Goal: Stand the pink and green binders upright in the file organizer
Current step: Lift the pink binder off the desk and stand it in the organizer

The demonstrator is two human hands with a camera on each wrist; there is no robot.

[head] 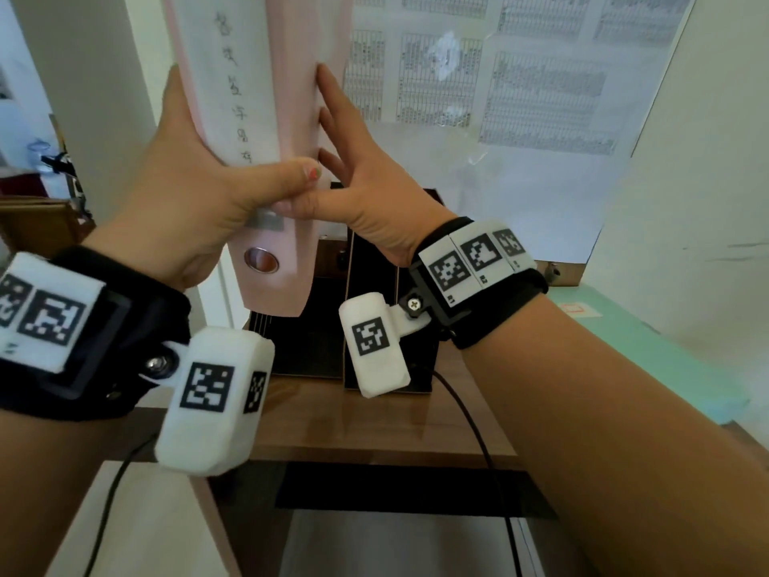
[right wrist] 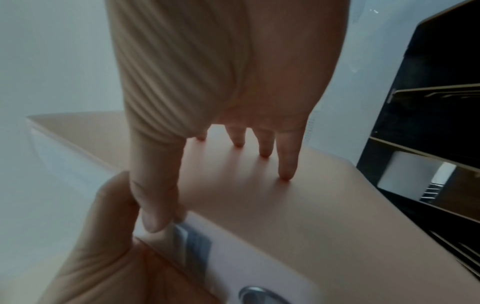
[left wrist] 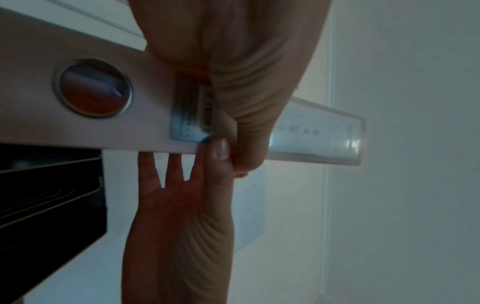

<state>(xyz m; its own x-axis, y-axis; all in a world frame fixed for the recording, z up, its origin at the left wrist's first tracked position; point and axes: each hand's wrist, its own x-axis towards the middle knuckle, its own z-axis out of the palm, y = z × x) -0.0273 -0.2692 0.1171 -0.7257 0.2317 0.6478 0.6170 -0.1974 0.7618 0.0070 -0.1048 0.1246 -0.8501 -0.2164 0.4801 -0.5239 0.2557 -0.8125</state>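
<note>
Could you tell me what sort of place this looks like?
Probably an office: printed tables are taped to the wall, a dark file organizer stands on a wooden desk, and both hands hold a pink binder.

One pink binder up at the top centre of the head view, with one metal ring hole on its spine and one handwritten label strip above it. Two hands on it: left hand and right hand. One green binder lying flat at the right edge. One black file organizer at centre; its slot count can't be made out. Two wrist cameras, one per wrist. Several printed sheets on the wall, upper right.
</note>
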